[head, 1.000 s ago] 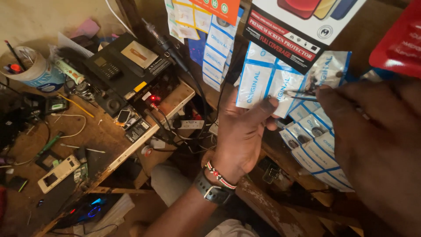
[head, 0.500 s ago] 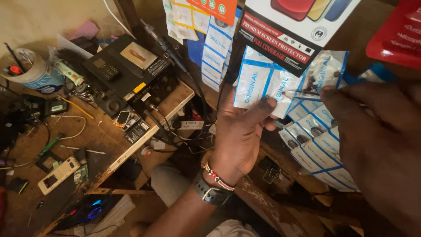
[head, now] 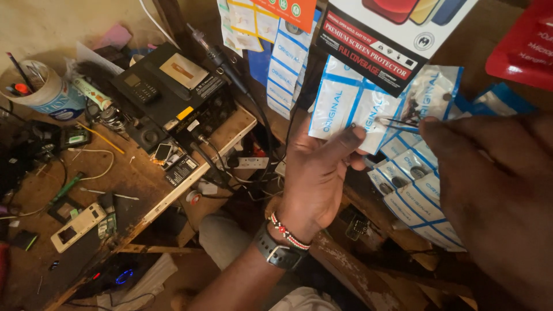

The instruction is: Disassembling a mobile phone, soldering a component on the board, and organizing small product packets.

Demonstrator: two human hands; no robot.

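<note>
My left hand (head: 314,178), with a dark watch and a bead bracelet at the wrist, is raised in the middle of the view. Its thumb and fingertips pinch the lower edge of a hanging blue-and-white packet (head: 334,106). My right hand (head: 495,190) is close to the camera at the right. It grips thin black tweezers (head: 397,122), whose tips point left at a clear packet (head: 432,92) beside the first. Several more blue-and-white packets (head: 417,198) hang in a row below.
A wooden workbench (head: 132,184) at the left carries a black soldering station (head: 167,95), a cup of tools (head: 43,92), cables, phone parts and a white phone frame (head: 78,226). Boxed screen protectors (head: 386,40) hang above. A red package (head: 524,46) is at the top right.
My left thumb has closed up onto the lower edge of the blue-and-white packet. My right hand with the tweezers has shifted slightly left.
</note>
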